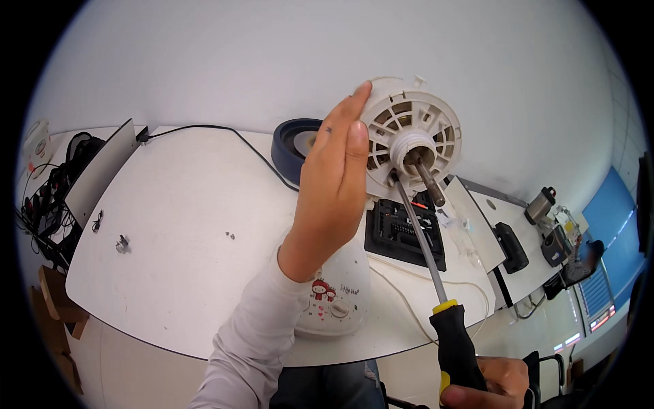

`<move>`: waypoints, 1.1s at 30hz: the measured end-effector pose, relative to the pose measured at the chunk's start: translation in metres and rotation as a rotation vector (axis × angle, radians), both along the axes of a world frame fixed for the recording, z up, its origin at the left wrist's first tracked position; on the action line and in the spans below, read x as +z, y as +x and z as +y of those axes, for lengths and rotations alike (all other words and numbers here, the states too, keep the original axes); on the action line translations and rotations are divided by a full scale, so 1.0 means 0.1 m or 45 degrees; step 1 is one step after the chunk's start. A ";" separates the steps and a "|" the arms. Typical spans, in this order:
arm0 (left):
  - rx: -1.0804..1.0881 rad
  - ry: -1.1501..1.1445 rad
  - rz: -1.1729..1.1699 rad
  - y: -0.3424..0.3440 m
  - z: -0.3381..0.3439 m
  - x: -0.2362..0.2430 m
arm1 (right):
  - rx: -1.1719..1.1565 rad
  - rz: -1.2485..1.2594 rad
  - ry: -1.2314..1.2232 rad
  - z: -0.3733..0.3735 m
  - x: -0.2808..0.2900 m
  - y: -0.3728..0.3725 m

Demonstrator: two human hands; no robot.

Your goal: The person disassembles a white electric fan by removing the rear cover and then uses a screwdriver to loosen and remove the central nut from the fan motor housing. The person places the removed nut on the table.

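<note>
A white fan motor housing (446,131) with a slotted round front and a metal shaft (429,181) faces me above the table. My left hand (334,180) holds its left side, fingers long against the rim and thumb nearer me. My right hand (501,382) is closed round the black and yellow handle of a screwdriver (424,242). The screwdriver's tip meets the housing front just below and left of the shaft; the screw itself cannot be made out. Below my left wrist lies the white fan base (347,293) with cartoon figures and a knob.
An open black tool case (402,235) lies behind the base. A dark blue round part (286,151) sits by the wall. Small metal parts (122,244) and screws (230,235) lie on the white table (177,286). A pale cord (402,307) curves along the right; a person (586,262) sits far right.
</note>
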State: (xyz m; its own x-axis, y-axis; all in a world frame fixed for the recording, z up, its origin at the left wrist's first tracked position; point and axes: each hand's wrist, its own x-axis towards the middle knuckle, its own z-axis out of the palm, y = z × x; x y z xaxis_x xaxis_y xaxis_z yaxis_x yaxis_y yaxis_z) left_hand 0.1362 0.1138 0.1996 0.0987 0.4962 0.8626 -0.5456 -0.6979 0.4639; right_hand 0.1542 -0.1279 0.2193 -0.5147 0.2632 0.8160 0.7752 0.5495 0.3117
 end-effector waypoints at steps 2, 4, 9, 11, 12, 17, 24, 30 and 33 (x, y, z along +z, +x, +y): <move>-0.011 -0.026 0.030 -0.03 -0.01 0.01 | 0.043 -0.047 -0.092 -0.04 0.04 0.08; -0.003 -0.049 0.048 -0.03 -0.02 0.01 | 0.077 -0.049 -0.132 -0.06 0.02 0.14; 0.053 -0.070 0.051 -0.02 -0.04 0.01 | 0.063 -0.053 -0.132 -0.06 0.03 0.14; 0.060 -0.058 0.036 -0.01 -0.02 0.00 | 0.050 -0.069 -0.161 -0.08 0.05 0.15; 0.060 -0.049 0.026 0.00 0.00 -0.01 | 0.050 -0.074 -0.167 -0.09 0.06 0.15; 0.088 -0.076 0.035 0.00 -0.04 0.01 | 0.030 -0.057 -0.054 -0.03 0.00 0.15; 0.127 -0.076 0.054 -0.02 -0.05 0.01 | -0.098 0.015 -0.302 -0.20 0.05 0.05; 0.014 -0.084 -0.064 0.04 0.01 -0.02 | -0.209 0.576 -0.630 -0.24 0.15 -0.22; 0.032 -0.054 -0.106 0.12 -0.01 0.00 | -0.255 -0.030 0.040 -0.07 -0.06 -0.01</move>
